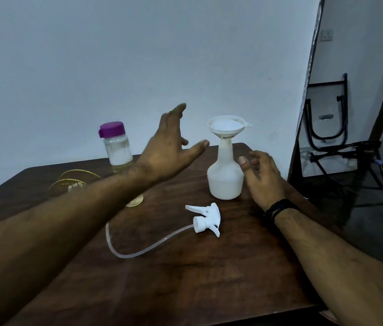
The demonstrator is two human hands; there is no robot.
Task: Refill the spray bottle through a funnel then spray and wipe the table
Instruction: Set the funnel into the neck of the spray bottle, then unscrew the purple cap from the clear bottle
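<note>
Dim, bluish indoor light; soft shadows on the counter [209, 267]; wide-angle bending at edges; left hand [169, 147] perhaps slightly motion-blurred.

The spray bottle [225, 177] is milky white and plain, and the funnel [227, 127] seated in its neck is the same white, with a small dark-printed label strip on its stem. The trigger sprayer head [207, 220] is bright white; its dip tube [143, 248] is clear and faintly whitish. The jar [117, 147] is transparent with a purple lid and holds a pale, whitish-yellow liquid in its lower part. The table [185, 278] is dark brown with a streaked wood grain. The glass [72, 182] at the left is clear with a gold-yellow rim. The wristband [279, 208] is black. The wall [115, 55] is a plain pale bluish grey.
</note>
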